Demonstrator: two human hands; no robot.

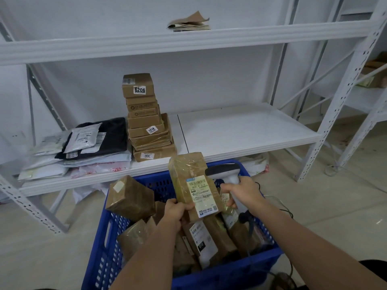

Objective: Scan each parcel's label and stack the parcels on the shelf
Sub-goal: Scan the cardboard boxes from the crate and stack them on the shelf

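My left hand (174, 212) grips the near end of a long brown taped parcel (188, 176), held upright above the blue crate (230, 273). Its white label (202, 195) faces me. My right hand (244, 191) holds a white barcode scanner (225, 174) by its handle, the dark head just right of the parcel's label. Several more brown parcels (129, 197) lie in the crate. A tall stack of cardboard boxes (146, 118) stands on the white shelf (240, 130), with soft mailer bags (83, 147) piled to its left.
The shelf's right half is bare board. A folded paper packet (189, 23) lies on the upper shelf. White perforated uprights (345, 97) frame the rack. A second rack with a carton (374, 74) stands at right. The scanner's cable (284, 212) trails over the crate's right side.
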